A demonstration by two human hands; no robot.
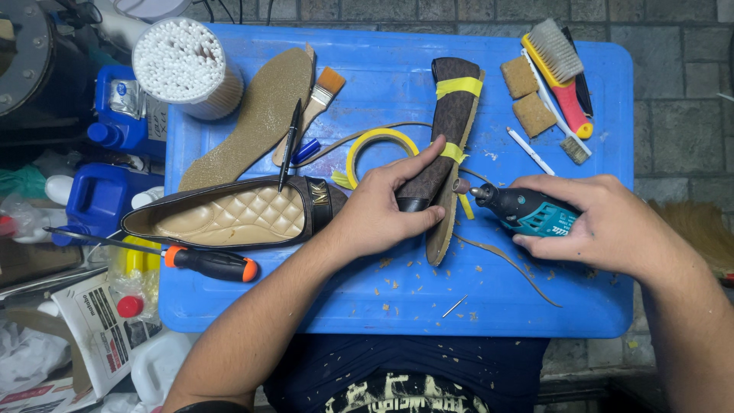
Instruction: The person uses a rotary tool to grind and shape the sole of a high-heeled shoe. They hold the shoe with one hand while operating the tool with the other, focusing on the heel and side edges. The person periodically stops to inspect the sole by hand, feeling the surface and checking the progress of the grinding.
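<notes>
The taped shoe (447, 145) lies sole-edge up at the blue desk's (604, 306) middle, pinned by the left hand (382, 210) wrapped around its heel. The right hand (604, 226) grips a teal rotary tool (520, 208), bit at the sole edge: trimming appears underway. A steady pass along the rim seems called for; trimmings (508, 264) lie close below, the quilted shoe (229, 214) close left.

Taped shoe (446, 145) lies on its side on the tray (596, 306), under the left hand's fingers (405, 172). Rotary tool (520, 208) sits in the right hand's fingers (562, 183), its tip just right of the shoe's sole edge. Tape roll (380, 139) just beyond the left fingertips. Second shoe (229, 218) left of the left hand (378, 210); screwdriver (206, 262) nearer than it. Brush (562, 69) far beyond the right hand (604, 222).
</notes>
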